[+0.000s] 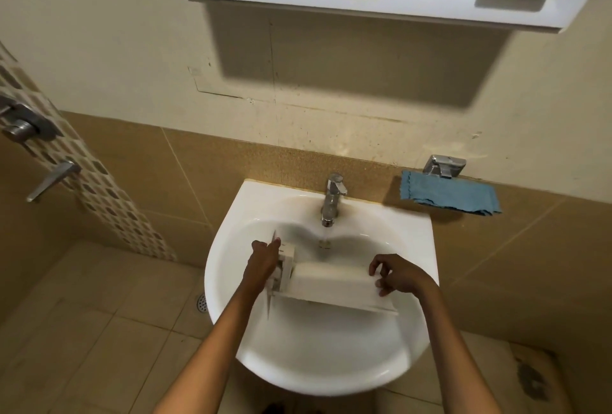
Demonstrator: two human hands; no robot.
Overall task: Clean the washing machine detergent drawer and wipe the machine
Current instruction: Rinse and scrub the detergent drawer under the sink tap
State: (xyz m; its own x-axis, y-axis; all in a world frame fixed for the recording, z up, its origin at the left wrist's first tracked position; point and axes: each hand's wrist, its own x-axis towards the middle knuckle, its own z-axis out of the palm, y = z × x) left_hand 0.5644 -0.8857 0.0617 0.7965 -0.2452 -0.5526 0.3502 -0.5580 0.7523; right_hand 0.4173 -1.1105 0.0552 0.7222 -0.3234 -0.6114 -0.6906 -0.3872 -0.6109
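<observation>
From my feed, the detergent drawer (331,281) lies crosswise over the middle of the sink (324,364), just in front of the tap (332,198), held between both hands; my left hand (263,263) grips its front-panel end towards the basin's left rim; my right hand (397,276) curls its fingers round the opposite end near the right rim; a blue cloth (447,196) hangs on the wall beyond the sink's back right corner.

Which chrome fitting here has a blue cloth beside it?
The wall bracket right of the sink, just above the blue cloth; the sink tap and the shower lever at left have none.
</observation>
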